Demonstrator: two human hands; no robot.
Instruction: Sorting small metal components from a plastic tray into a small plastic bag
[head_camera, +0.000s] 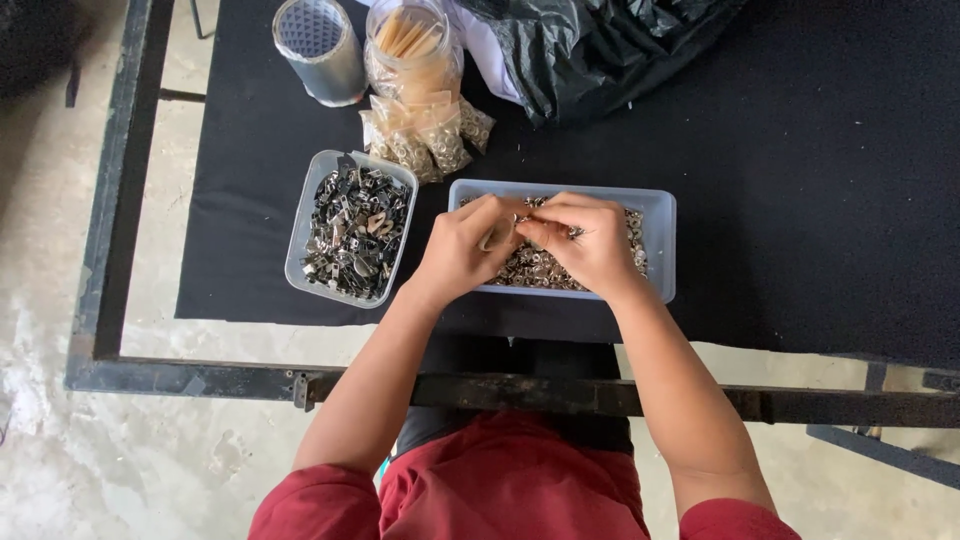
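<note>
— While both hands pinch one tiny metal piece (522, 226) over the clear tray (658, 215) of rings, what could slip?
— That piece: left hand (462, 250) and right hand (590, 243) grip narrowly, so it may drop, lost among the rings

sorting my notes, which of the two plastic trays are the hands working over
The right-hand tray, filled with small silvery rings; both hands meet above it. The other tray holds darker metal pieces.

small metal part (527, 222): silvery, tiny, pinched between fingertips of both hands, held just above the tray, detail too small to be made out | clear plastic tray (655, 205): rectangular, upright, set on black cloth, filled with a loose heap of small silvery metal rings (540, 270), partly hidden by the hands
</note>
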